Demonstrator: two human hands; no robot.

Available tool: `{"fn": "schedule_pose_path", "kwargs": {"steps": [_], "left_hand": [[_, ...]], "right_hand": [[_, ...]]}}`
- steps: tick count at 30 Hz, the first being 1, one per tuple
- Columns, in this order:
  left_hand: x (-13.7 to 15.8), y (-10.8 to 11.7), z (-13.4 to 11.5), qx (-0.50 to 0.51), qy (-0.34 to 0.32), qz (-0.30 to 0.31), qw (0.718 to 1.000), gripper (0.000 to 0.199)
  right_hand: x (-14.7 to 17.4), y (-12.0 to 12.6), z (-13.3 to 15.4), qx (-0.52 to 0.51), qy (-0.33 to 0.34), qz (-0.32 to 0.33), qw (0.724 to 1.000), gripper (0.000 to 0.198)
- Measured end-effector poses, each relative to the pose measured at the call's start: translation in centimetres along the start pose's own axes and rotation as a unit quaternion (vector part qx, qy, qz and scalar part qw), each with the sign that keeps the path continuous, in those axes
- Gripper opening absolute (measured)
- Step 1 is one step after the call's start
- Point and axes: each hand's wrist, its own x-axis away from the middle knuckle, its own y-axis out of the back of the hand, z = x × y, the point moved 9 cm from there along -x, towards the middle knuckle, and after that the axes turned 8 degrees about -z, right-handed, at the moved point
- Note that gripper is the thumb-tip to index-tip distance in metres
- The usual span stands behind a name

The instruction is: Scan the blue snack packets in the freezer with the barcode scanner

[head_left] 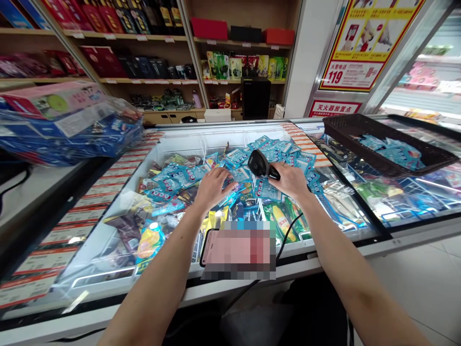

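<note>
From where I'm standing, the right grip (291, 179) is clasping a black scanner (258, 164) over blue packets (266, 191) lying across the freezer (374, 247); the left grip (213, 187) is hanging near them, thumb and fingers apart; a careless brush is risking sliding overlapping packets.

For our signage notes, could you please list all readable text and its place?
"火警电话": yellow-and-red poster
"119": same poster
"灭火器放置点": red sign below it
Too small or blurred: the signs' other text, blue packets, price labels, other packaging
Pixelated: phone
</note>
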Motion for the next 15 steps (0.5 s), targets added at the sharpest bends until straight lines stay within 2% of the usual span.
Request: {"fn": "schedule_pose_path", "kwargs": {"steps": [3, 7, 13, 15], "left_hand": [[0.2, -0.6, 0.9, -0.030, 0.025, -0.001, 0.999, 0.054], [0.2, -0.9, 1.6, -0.033, 0.030, 0.004, 0.999, 0.059], [0.2, 1.3, 3.4, 0.019, 0.089, -0.104, 0.990, 0.051], [0.3, 1.5, 3.7, 0.034, 0.099, -0.122, 0.987, 0.047]], "right_hand": [[0.1, -0.2, 0.6, -0.008, 0.021, 0.003, 1.000, 0.038], [0.3, -0.6, 1.2, -0.016, 0.044, 0.018, 0.999, 0.040], [0.5, -0.6, 2.1, -0.037, 0.075, 0.019, 0.996, 0.038], [0.6, -0.6, 2.4, -0.043, 0.089, 0.023, 0.995, 0.039]]}}
